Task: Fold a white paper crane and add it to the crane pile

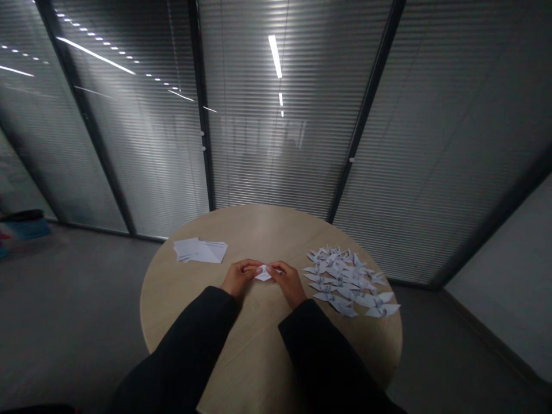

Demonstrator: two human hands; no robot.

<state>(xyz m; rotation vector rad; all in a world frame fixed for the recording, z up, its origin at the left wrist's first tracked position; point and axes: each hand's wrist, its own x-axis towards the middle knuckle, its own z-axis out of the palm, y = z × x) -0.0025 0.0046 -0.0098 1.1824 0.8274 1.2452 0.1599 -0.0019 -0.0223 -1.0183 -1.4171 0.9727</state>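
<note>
Near the middle of the round wooden table (250, 356), a small folded piece of white paper (263, 274) is pinched between both hands. My left hand (240, 278) grips its left side, thumb on top. On the right side, the thumb and fingers of my right hand (288, 280) close on the same paper. The fingers hide part of it, so its full shape cannot be made out. To the right lies a spread of many folded white paper cranes (345, 279). Left of my hands rests a loose stack of flat white paper sheets (200, 250).
Behind the table stands a glass partition (276, 144) with lowered blinds and dark frames. A blue bin (29, 227) with a dark rim is on the grey floor at far left. A pale wall (504, 259) rises on the right.
</note>
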